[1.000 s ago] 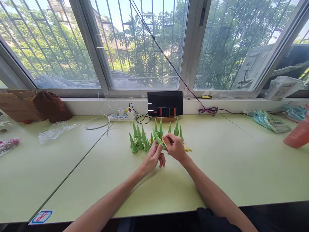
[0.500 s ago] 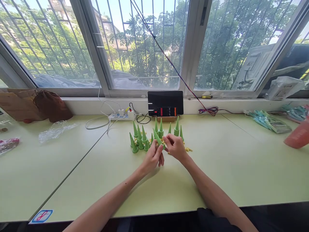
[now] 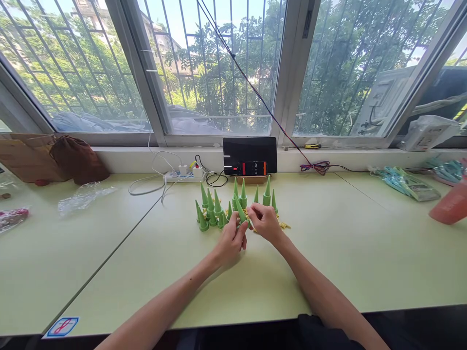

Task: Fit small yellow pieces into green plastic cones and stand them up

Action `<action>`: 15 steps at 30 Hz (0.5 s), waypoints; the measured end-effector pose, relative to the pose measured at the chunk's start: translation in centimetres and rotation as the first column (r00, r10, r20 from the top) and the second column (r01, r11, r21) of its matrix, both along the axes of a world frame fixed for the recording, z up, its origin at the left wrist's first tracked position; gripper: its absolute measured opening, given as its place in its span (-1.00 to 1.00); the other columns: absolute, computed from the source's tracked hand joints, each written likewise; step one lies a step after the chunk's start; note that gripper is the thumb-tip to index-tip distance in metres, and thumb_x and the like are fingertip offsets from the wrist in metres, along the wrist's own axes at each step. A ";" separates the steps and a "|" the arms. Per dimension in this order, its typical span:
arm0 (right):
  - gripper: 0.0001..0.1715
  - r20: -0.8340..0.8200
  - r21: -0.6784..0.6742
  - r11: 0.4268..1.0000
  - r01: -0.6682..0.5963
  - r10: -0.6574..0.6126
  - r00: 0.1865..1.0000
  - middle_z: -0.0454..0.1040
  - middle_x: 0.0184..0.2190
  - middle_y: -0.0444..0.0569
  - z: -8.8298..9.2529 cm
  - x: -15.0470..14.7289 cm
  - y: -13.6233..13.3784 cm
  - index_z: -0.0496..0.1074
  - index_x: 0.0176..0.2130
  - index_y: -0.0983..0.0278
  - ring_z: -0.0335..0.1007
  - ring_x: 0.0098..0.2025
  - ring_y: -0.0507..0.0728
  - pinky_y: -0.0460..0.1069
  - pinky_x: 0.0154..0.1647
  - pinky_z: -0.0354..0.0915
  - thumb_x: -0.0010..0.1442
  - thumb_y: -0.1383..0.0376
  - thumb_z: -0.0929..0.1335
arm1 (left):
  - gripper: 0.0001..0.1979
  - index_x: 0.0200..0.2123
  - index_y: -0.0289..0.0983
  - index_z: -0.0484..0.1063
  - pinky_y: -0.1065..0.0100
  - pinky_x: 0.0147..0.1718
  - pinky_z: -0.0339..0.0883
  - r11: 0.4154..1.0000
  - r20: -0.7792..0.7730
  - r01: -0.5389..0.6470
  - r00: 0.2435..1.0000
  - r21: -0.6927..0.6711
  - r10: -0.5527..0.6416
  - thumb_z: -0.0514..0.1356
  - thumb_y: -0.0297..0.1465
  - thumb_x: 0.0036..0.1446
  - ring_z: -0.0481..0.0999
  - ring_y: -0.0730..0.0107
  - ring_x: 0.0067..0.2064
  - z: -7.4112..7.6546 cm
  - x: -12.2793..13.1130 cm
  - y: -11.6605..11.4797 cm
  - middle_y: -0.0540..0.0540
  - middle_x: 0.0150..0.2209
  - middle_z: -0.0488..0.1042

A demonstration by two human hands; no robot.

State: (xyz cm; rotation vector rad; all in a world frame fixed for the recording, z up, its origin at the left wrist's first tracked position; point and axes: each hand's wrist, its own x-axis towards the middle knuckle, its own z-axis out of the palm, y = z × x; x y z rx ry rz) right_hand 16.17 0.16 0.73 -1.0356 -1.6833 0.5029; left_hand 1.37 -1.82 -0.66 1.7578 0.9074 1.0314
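A green cone is held in my left hand, its tip pointing up and slightly left. My right hand is closed at the cone's right side, fingertips pinched on something too small to make out. Behind and to the left of the hands stand several green cones with round bases, upright on the table. More cones stand behind my right hand. Small yellow pieces lie to the right of that hand, and others show among the cones.
On the pale green table, a phone leans against a dark tablet at the back. A power strip with cables is left of them. Plastic bags and a red object lie at the right.
The cone in my left hand has turned more upright, and the fingers of that hand have shifted slightly. My right hand has hardly moved.
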 end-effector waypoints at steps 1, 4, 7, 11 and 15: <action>-0.57 0.000 -0.001 1.000 -0.001 0.001 1.000 0.15 -0.71 -0.23 0.0 0.0 0.0 0.14 -0.57 0.24 0.13 -0.67 -0.04 -0.13 -0.63 0.07 0.28 0.15 0.23 | -0.74 -0.27 -0.19 0.06 0.50 -0.66 0.12 1.000 0.009 -0.006 1.000 -0.002 0.006 0.00 -0.13 0.30 0.24 0.58 -0.70 0.0 0.0 0.0 0.17 -0.63 0.32; -0.57 0.014 0.008 1.000 0.012 -0.012 1.000 0.15 -0.72 -0.22 0.0 0.0 0.1 0.13 -0.57 0.24 0.09 -0.67 -0.03 -0.12 -0.61 0.05 0.28 0.15 0.22 | -0.76 -0.28 -0.19 0.07 0.50 -0.67 0.11 1.000 0.010 -0.019 1.000 0.004 0.019 0.01 -0.16 0.29 0.24 0.57 -0.70 0.0 0.1 0.0 0.17 -0.63 0.32; -0.56 0.029 0.020 0.999 0.029 -0.029 0.999 0.14 -0.73 -0.22 0.1 0.0 0.1 0.11 -0.59 0.23 0.06 -0.65 -0.03 -0.11 -0.59 0.03 0.27 0.15 0.21 | -0.79 -0.26 -0.18 0.07 0.50 -0.67 0.11 0.999 -0.026 -0.026 0.999 0.029 0.027 0.00 -0.18 0.29 0.24 0.57 -0.70 -0.2 0.0 0.1 0.17 -0.62 0.31; -0.55 0.044 0.030 0.999 0.033 -0.035 0.998 0.09 -0.71 -0.22 0.2 0.1 0.1 0.05 -0.61 0.24 -0.01 -0.63 -0.03 -0.10 -0.58 -0.01 0.25 0.18 0.22 | -0.79 -0.28 -0.18 0.10 0.52 -0.68 0.08 0.999 -0.014 -0.023 1.000 0.044 0.023 0.03 -0.19 0.26 0.29 0.58 -0.67 -0.3 -0.1 0.3 0.17 -0.57 0.28; -0.56 0.066 0.031 0.999 0.027 -0.029 0.997 0.00 -0.68 -0.23 0.1 0.1 0.2 0.00 -0.61 0.24 -0.10 -0.61 -0.03 -0.08 -0.57 -0.06 0.24 0.22 0.22 | -0.80 -0.31 -0.18 0.10 0.52 -0.66 0.08 0.998 -0.013 -0.025 1.000 0.050 0.026 0.05 -0.22 0.25 0.26 0.58 -0.68 -0.4 -0.2 0.3 0.20 -0.64 0.18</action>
